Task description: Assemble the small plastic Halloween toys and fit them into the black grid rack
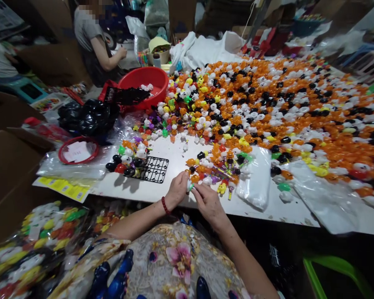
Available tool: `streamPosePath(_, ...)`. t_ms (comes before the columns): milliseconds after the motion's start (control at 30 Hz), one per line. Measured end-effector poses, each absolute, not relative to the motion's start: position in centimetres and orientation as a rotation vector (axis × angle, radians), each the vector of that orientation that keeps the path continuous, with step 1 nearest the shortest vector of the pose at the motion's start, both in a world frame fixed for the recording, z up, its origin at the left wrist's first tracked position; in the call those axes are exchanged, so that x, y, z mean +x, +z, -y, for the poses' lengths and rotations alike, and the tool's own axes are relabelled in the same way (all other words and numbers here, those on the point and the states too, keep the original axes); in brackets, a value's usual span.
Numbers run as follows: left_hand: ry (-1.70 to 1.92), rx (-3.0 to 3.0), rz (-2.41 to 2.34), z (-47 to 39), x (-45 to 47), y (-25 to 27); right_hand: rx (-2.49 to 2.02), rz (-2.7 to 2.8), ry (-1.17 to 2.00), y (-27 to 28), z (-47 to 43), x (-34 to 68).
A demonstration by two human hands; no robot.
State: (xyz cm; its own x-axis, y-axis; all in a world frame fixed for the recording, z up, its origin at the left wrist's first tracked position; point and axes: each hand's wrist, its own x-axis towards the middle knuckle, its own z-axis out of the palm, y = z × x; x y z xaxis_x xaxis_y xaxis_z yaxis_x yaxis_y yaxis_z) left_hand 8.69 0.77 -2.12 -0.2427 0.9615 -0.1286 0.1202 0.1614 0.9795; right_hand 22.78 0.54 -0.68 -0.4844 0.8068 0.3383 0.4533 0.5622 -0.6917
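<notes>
Grid rack (pixel 157 169), left of centre, appears part-loaded, its right side bare; left hand (pixel 177 190) and right hand (pixel 209 204) pinch a white-and-green plastic piece (pixel 190 185) at centre, loose plastic figures (pixel 262 79) remaining upper right.

The left hand (pixel 177 190) is pointing toward two o'clock, the right hand (pixel 210 204) toward eleven, both pinching close together.
</notes>
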Motion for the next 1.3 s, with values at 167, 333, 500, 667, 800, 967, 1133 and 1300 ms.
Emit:
streamPosePath(167,1.138,1.018,-1.627,1.8,7.6,-3.6,-0.978,2.206,0.717,-2.7,1.0,20.9)
streamPosePath(333,1.119,0.772,-1.544,1.9,5.8,-4.5,-1.128,2.067,0.727,-3.4,-0.2,22.4)
streamPosePath(500,1.113,1.122,-1.711,-0.8,5.3,-3.7,-1.27,1.708,1.037,-0.3,-0.7,22.2)
streamPosePath(667,0.94,1.685,-1.767,-3.2,7.4,-2.3,-0.815,1.824,1.609,3.3,3.0,16.7)
streamPosePath(800,0.881,2.059,-1.73,-3.9,9.5,-2.2,-0.548,2.012,1.776,4.3,5.6,13.4)
streamPosePath(967,0.814,2.293,-1.677,-4.0,10.6,-2.6,-0.472,2.32,1.58,4.2,6.8,11.5)
streamPosePath(1133,0.786,2.314,-1.696,-4.0,10.9,-2.6,-0.655,2.611,1.22,3.3,7.0,10.9)
streamPosePath(1300,0.849,2.169,-1.654,-3.8,10.7,-3.0,-0.623,2.227,1.673,2.9,5.9,12.6)
